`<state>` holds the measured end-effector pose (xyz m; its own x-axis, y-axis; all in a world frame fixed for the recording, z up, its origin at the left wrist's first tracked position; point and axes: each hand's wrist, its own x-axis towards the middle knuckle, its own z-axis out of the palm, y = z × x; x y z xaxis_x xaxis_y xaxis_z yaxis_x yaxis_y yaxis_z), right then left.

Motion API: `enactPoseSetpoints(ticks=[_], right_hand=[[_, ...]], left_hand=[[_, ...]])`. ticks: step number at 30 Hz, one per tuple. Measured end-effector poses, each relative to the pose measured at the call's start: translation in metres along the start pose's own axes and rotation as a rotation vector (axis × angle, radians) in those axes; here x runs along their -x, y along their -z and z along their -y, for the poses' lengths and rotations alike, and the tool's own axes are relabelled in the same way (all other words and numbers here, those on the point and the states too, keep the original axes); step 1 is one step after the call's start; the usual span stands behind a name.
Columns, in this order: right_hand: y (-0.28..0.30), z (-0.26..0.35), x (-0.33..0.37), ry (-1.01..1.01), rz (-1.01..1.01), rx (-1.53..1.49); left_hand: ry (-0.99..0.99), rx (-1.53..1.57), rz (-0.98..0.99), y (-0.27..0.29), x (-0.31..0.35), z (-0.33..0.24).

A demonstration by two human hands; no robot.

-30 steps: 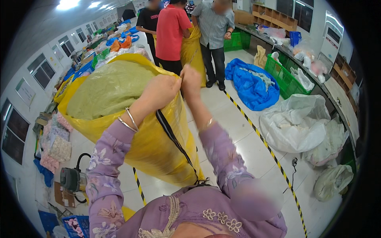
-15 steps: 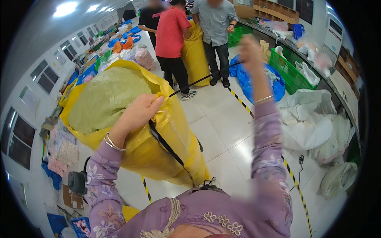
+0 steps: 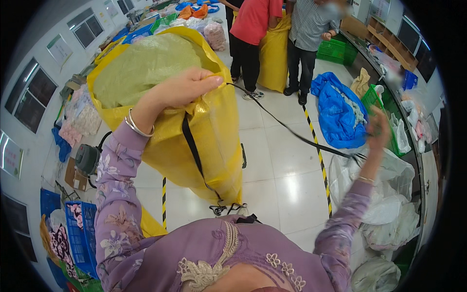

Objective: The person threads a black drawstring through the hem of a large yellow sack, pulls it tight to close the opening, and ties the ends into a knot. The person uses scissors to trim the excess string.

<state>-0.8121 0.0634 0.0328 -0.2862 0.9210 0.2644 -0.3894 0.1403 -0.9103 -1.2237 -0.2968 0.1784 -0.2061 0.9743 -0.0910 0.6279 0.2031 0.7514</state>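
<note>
A tall yellow woven sack (image 3: 214, 141) stands in front of me, its mouth folded open around a pale green filling or inner bag (image 3: 146, 68). My left hand (image 3: 189, 86) is closed on the sack's near rim, thumb along the edge. From that rim a black cord (image 3: 287, 127) stretches right toward my right hand (image 3: 377, 130), ending in loose loops beside the wrist. The right hand's fingers are smeared by motion, so their grip is unclear. A black strap (image 3: 193, 151) runs down the sack's side to dark metal hooks (image 3: 228, 208) at its foot.
Beyond the sack, people stand around another yellow sack (image 3: 273, 58). At right lie a blue bag (image 3: 335, 109), white plastic bags (image 3: 389, 209) and a green crate (image 3: 373, 100) beside a long counter. A blue crate (image 3: 82, 233) is at lower left. Striped tape (image 3: 318, 155) marks the floor.
My right hand has swung outward and down to the right, and the cord now trails longer from the rim. My left hand stays on the sack. The view has shifted.
</note>
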Motion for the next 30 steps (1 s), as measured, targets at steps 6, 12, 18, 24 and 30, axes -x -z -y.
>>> enactPoseSetpoints(ticks=[6,12,18,24,30], right_hand=[[-0.312,-0.034,0.092,-0.271,0.71,-0.199],[-0.317,-0.018,0.105,-0.184,0.575,0.338],[0.09,-0.025,-0.083,0.867,0.074,1.587],[0.457,-0.023,0.015,-0.137,-0.706,1.151],[0.466,-0.227,0.144,-0.917,-0.361,0.79]], left_hand=[[-0.052,-0.221,-0.143,-0.006,0.001,-0.009],[-0.084,-0.413,-0.303,-0.008,0.009,-0.002],[-0.059,-0.485,-0.412,-0.005,0.015,0.011],[0.142,-0.455,-0.478,-0.024,0.014,-0.017],[-0.145,-0.437,-1.213,-0.108,0.018,-0.031]])
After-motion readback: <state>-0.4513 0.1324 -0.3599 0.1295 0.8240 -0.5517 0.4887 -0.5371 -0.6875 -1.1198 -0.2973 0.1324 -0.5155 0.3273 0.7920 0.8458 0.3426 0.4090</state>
